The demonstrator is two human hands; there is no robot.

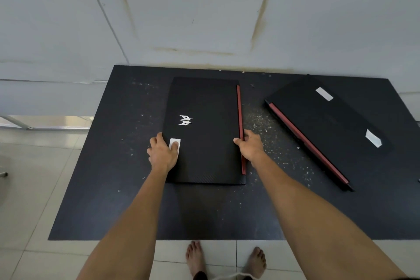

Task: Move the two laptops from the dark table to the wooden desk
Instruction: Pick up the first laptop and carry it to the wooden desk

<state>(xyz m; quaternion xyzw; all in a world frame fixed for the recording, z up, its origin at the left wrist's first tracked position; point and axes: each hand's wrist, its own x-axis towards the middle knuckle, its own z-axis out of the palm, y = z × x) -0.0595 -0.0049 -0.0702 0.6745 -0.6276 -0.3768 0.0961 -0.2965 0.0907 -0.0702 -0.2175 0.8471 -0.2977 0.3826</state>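
Observation:
Two closed black laptops lie on the dark table (109, 188). The near laptop (206, 143), with a white logo and a red hinge strip along its right edge, sits at the table's centre. My left hand (162, 153) grips its left edge, thumb on a white sticker. My right hand (250, 145) grips its right edge at the red strip. The second laptop (327, 125), angled with two white stickers on top and a red strip on its left side, rests at the right, untouched. The wooden desk is not in view.
A pale wall (204, 11) rises directly behind the table. Tiled floor (34, 188) lies to the left and in front, where my bare feet (195, 259) stand. Light specks of debris are scattered on the table between the laptops.

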